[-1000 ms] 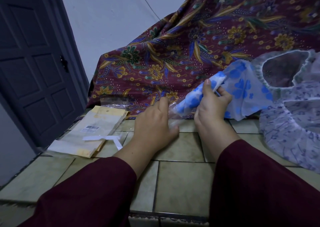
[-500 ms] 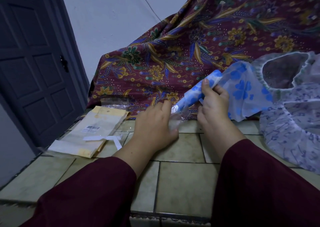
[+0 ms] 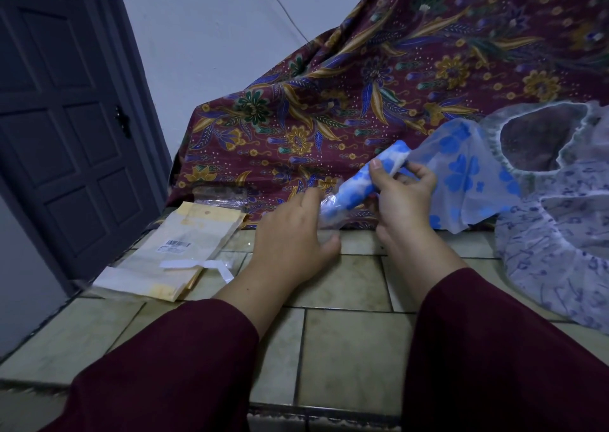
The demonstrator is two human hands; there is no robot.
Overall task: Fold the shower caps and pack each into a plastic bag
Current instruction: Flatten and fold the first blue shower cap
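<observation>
Clearly, the rolled blue-flowered shower cap [image 3: 359, 181] is pinched in the right hand [image 3: 403, 197], thumb on top and fingers curled beneath; it is angled down toward a clear plastic bag [image 3: 324, 224], whose mouth appears to be held by the left hand [image 3: 293, 244], though its fingertips are hidden and the grip cannot be told for certain; the roll's lower end seems already inside the film. The step is judged best done by keeping the roll tight, holding the bag mouth wide, and sliding along the bag's length so the thin film is not snagged. Both wrists hover just above the tiled counter [image 3: 346, 333]; loose caps [image 3: 553, 250] lie to the right, and a bag packet [image 3: 174, 253] lies well to the left.
</observation>
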